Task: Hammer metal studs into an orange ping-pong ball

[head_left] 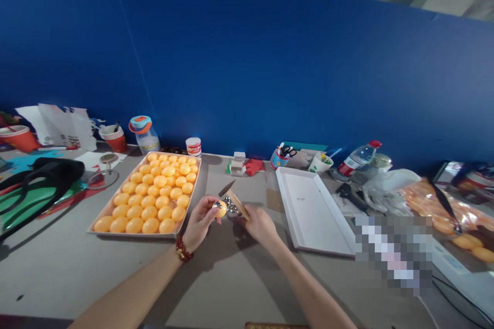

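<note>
Between the fingertips of my left hand (pixel 203 217) is an orange ping-pong ball (pixel 221 209) with small dark, shiny bits on its side; what they are I cannot make out. My right hand (pixel 257 222) is closed around the wooden handle of a small hammer (pixel 240 204). The hammer's dark head is just above the ball; I cannot tell whether they touch. Beneath the hammer, partly hidden by it, lies a cluster of small shiny silver pieces (pixel 232 206). Left of my left hand, a shallow tray (pixel 133 235) holds rows of similar orange balls (pixel 150 213).
A white tray (pixel 314 216) lies to the right. Behind stand a pen cup (pixel 278 159), a white jar (pixel 193 147), small white blocks (pixel 238 165) and a lidded jug (pixel 144 135). Farther right are a plastic bottle (pixel 357 159) and a bag of orange balls (pixel 443 211).
</note>
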Motion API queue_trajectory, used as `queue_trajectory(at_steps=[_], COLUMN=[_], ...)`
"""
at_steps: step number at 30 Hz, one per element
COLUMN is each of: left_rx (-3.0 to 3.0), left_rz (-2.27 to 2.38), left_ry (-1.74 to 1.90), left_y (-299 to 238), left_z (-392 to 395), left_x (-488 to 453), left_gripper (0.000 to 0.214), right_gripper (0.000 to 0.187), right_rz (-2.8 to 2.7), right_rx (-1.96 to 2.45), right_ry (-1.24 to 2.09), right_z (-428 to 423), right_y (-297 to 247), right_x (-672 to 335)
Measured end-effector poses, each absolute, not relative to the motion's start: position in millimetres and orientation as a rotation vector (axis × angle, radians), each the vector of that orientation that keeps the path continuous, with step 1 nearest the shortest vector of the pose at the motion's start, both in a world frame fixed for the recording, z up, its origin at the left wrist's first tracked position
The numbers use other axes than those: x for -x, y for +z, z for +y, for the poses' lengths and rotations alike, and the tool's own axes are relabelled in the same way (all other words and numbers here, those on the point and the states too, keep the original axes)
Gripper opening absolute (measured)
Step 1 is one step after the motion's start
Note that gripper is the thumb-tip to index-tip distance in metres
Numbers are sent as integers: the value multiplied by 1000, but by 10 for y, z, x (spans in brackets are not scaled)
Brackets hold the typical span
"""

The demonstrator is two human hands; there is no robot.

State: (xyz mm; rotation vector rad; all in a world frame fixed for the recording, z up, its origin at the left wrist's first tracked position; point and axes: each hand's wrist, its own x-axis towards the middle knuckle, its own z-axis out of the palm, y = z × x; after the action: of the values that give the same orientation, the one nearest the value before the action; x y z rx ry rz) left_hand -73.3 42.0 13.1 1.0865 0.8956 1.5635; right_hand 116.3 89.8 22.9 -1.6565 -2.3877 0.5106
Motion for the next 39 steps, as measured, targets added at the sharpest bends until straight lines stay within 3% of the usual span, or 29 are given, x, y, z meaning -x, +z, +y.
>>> queue_trajectory(at_steps=[11, 20, 33, 39], left_rx=[-1120, -1061, -1062, -1044], left_rz=[818, 729, 743, 791], left_ry=[1494, 1355, 1338, 1339], left_y=[105, 130, 106, 133], left_z=[439, 382, 390, 397], left_x=[723, 600, 562, 580], left_gripper=[28, 31, 33, 36], right_gripper=[10, 24, 26, 25], right_rz=[-2383, -1610, -1379, -1349], right_rx=[1576, 1143, 1013, 1008], right_ry=[497, 1447, 1816, 1800], right_z=[926, 872, 782, 774], right_y=[222, 417, 593, 545], right_x=[-1141, -1331, -1356, -1336])
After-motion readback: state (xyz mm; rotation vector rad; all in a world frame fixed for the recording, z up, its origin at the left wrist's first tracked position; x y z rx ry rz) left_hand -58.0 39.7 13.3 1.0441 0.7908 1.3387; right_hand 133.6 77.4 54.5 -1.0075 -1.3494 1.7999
